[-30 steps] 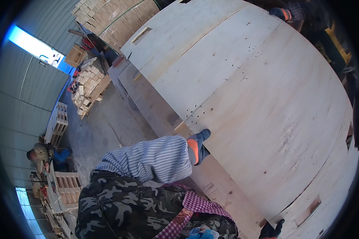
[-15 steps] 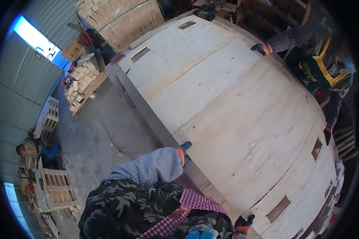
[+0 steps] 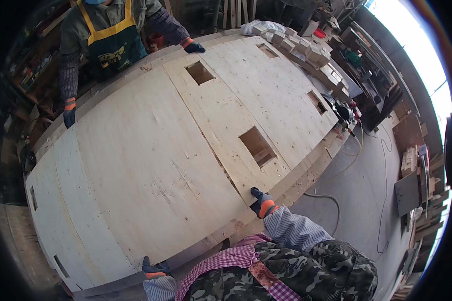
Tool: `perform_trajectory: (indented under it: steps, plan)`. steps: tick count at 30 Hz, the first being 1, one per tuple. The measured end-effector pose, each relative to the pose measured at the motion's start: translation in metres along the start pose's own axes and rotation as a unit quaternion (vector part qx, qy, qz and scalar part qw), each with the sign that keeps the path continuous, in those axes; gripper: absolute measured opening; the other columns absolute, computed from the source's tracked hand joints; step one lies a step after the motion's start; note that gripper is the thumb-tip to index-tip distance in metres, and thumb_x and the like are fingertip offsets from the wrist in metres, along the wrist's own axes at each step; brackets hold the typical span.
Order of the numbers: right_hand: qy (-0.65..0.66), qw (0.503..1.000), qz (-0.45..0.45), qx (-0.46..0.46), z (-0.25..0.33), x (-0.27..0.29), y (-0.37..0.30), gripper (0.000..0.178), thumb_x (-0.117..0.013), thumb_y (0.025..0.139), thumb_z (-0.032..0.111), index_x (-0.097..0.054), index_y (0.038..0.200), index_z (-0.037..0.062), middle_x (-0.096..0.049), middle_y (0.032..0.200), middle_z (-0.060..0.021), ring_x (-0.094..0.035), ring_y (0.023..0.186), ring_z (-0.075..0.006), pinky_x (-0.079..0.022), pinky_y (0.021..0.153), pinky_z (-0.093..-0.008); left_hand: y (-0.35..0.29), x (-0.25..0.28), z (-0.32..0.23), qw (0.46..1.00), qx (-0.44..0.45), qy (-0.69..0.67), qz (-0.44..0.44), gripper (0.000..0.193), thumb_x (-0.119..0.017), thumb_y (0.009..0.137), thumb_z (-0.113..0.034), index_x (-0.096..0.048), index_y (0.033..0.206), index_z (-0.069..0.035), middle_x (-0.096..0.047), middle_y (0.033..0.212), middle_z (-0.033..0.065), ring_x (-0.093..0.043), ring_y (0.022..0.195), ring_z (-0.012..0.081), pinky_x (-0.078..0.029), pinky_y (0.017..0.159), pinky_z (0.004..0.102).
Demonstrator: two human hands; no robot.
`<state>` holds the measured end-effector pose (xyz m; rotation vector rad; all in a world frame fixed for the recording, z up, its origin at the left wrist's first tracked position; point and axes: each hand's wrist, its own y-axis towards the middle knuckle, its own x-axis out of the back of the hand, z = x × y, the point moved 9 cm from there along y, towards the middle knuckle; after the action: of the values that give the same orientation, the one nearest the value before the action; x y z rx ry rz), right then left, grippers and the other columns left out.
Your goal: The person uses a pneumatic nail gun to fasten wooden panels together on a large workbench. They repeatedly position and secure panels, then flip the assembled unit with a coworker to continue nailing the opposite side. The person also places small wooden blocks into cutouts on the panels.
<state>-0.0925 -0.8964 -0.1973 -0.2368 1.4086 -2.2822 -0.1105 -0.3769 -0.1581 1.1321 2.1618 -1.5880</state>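
A large pale plywood panel (image 3: 150, 165), made of several sheets with rectangular cut-outs, lies over a long wooden workbench. My left hand (image 3: 155, 268), in a dark glove with an orange cuff, grips its near edge, thumb on top. Farther right, my right hand (image 3: 262, 203), gloved alike, holds the same edge beside the dark seam (image 3: 218, 163) between two sheets. The fingers of both hands are mostly hidden under the edge. Nearest my right hand is a square cut-out (image 3: 257, 146). Across the panel, a co-worker's two gloved hands (image 3: 193, 46) rest on the far edge.
The co-worker in a green and yellow apron (image 3: 113, 47) stands at the far side. Wood blocks (image 3: 311, 52) are piled past the panel's right end, near a power tool (image 3: 342, 111). A hose (image 3: 331, 198) runs over the floor at right. Shelves stand at far left.
My view has swung to the right, bringing the panel's right end and the floor there into sight. Both my hands and the co-worker's stay on the panel's edges.
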Motion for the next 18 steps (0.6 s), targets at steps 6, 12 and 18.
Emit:
perform_trajectory:
  steps: [6,12,18]
  plan:
    - [0.095,0.995,0.004,-0.035,-0.001,-0.012,-0.025,0.039,-0.071,0.072,0.012,-0.049,0.103,0.0005,-0.061,0.093,-0.0142,-0.062,0.075,-0.0296,-0.055,0.061,-0.0446,0.019,0.074,-0.027,0.969,-0.061,0.178,-0.16,0.044,-0.059,0.073,-0.019,-0.047,0.112,-0.003,-0.049,0.116,0.013,-0.049,0.102,0.0274,-0.045,0.083,0.0416]
    - [0.043,0.998,-0.03,-0.043,0.011,-0.015,-0.041,0.038,-0.07,0.074,0.016,-0.051,0.104,0.0028,-0.061,0.095,-0.0137,-0.061,0.081,-0.0283,-0.054,0.068,-0.0446,0.039,0.094,-0.05,0.9,-0.173,0.366,-0.161,0.052,-0.063,0.067,-0.023,-0.047,0.113,-0.005,-0.054,0.108,0.0116,-0.055,0.09,0.0255,-0.049,0.071,0.04]
    - [-0.016,1.0,-0.003,-0.011,0.014,-0.012,-0.032,0.047,-0.074,0.07,0.022,-0.051,0.105,0.0006,-0.061,0.096,-0.0147,-0.062,0.081,-0.029,-0.055,0.065,-0.044,-0.005,0.031,0.017,0.99,0.029,0.001,-0.135,0.059,-0.055,0.074,-0.052,-0.05,0.116,-0.011,-0.053,0.115,0.0066,-0.051,0.099,0.0263,-0.041,0.084,0.0405]
